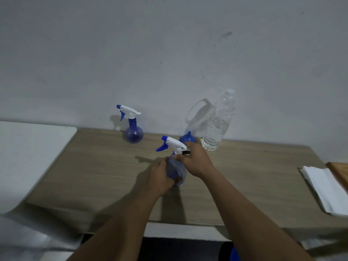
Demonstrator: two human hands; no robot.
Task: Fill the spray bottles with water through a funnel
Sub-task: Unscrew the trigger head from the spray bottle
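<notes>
Both hands are on the near spray bottle, standing in the middle of the counter. The left hand wraps round the blue belly, fingers curled tight on it, and that looks like a brace to stop it spinning. The right hand comes in from the other side and pinches the collar just under the white trigger head. My read: the cap has to twist off before any water goes in.

Just behind the right hand sits the blue funnel, mouth down, spout up, close enough to grab. Beside it the clear water bottle stands near the wall, partly full as far as I can tell. The second spray bottle waits at the back left, head on, well apart.

Off right, a stack of white paper against a wooden board. Nothing crowds the hands; only the funnel sits close to the right wrist's path.
</notes>
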